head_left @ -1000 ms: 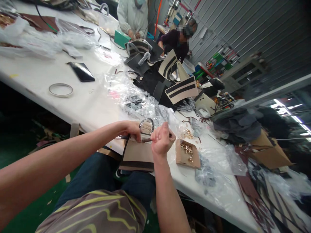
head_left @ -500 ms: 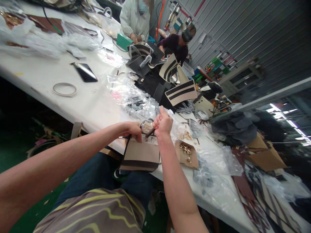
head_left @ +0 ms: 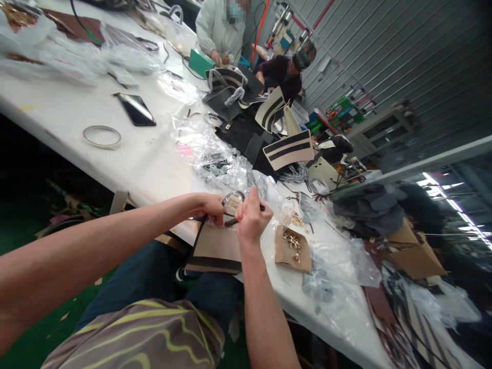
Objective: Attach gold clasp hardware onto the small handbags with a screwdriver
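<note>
"Your right hand (head_left: 253,219) has dropped toward the bag, fist closed around a slim dark-brown strip (head_left: 231,222)."

"Your left hand (head_left: 213,207) pinches that beige, dark-banded bag (head_left: 217,243) at the white table's (head_left: 163,171) edge."

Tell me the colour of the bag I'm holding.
Beige, with a dark lower band; the head view shows the bag best.

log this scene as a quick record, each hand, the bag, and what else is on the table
left hand: holding the bag by its top edge
right hand: closed around a thin dark piece, type unclear
bag: beige, dark band low on front, handle at top
box: open, gold fittings inside, right of bag
phone: flat on table
</note>
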`<state>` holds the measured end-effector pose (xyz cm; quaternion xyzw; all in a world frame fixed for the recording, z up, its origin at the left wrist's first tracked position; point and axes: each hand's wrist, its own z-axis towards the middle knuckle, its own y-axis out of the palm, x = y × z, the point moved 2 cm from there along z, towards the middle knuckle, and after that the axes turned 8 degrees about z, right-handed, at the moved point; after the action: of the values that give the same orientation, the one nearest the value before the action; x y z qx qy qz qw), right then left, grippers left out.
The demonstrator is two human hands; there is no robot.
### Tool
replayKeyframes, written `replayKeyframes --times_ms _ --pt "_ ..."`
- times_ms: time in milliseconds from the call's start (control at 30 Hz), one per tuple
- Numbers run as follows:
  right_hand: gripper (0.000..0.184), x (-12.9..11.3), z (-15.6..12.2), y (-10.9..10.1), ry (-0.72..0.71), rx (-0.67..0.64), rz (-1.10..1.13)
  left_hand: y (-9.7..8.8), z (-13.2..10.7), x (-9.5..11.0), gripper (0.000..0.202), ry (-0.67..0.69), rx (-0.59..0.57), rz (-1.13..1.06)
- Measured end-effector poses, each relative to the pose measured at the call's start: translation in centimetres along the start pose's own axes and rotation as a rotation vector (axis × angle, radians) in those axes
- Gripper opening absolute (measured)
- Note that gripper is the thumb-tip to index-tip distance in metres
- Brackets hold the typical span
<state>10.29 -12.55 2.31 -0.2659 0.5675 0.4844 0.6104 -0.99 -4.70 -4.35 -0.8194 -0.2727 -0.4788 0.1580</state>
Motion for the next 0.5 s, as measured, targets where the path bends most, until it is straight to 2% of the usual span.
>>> replayKeyframes --times_ms 100,167,267,333,400,500 --pt "0.063 1.0 -3.6 -1.0 -0.162 0.014 -0.131 -0.1 0.6 -0.4 0.036 0.010 0.014 0.032" --pt "0.064 1.3 -4.3 -1.4 -0.221 0.059 -0.131 -0.2 0.8 -0.4 0.037 0.022 0.008 0.036" --pt "0.072 0.8 -2.7 -1.9 -0.171 0.159 0.119 -0.3 0.4 -0.3 0.037 0.000 -0.011 0.047" --pt "0.075 -0.1 -1.2 -2.3 -0.100 0.153 0.271 -0.3 0.0 -0.1 0.035 -0.030 -0.042 0.057" --pt "0.077 -1.0 -0.4 -2.6 -0.085 0.128 0.305 -0.3 -0.2 0.1 0.035 -0.056 -0.072 0.050" --pt "0.077 -1.2 -0.7 -2.8 -0.124 0.117 0.266 -0.2 -0.3 0.2 0.034 -0.067 -0.088 0.033"
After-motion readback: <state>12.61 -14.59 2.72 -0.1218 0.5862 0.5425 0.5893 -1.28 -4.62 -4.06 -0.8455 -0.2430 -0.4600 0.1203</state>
